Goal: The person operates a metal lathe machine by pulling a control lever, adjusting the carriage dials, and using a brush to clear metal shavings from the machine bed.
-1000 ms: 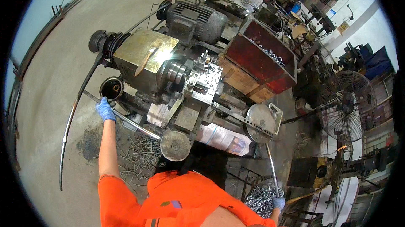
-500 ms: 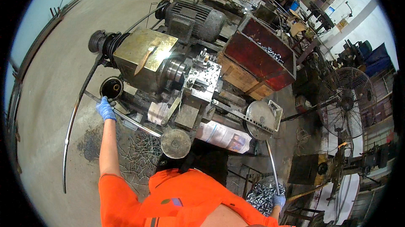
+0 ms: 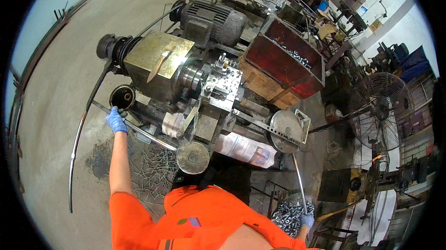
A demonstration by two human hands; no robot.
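Note:
My left hand [image 3: 116, 120], in a blue glove, is closed around a metal lever [image 3: 151, 137] that runs to a round disc [image 3: 193, 157] at the front of a lathe-like machine. Low on the right, my gloved right hand [image 3: 307, 221] grips the lower end of a long shiny lever [image 3: 299, 180] rising to a round plate [image 3: 285, 130]. Between them, a bright metal tool block [image 3: 222, 88] sits beside the chuck [image 3: 190, 77]. Thin shavings hang below the block. A brush [image 3: 159, 67] lies on the brass-coloured headstock cover [image 3: 139, 57].
A dark red bin [image 3: 288, 64] with small metal parts stands behind the tool block. A basket of metal parts [image 3: 286, 217] is beside my right hand. An electric motor [image 3: 216, 20] sits behind the headstock; a large fan [image 3: 381, 110] stands right. Shavings [image 3: 155, 168] litter the floor.
Both hands keep their grips in nearly the same places. The machine sits very slightly further left in the view.

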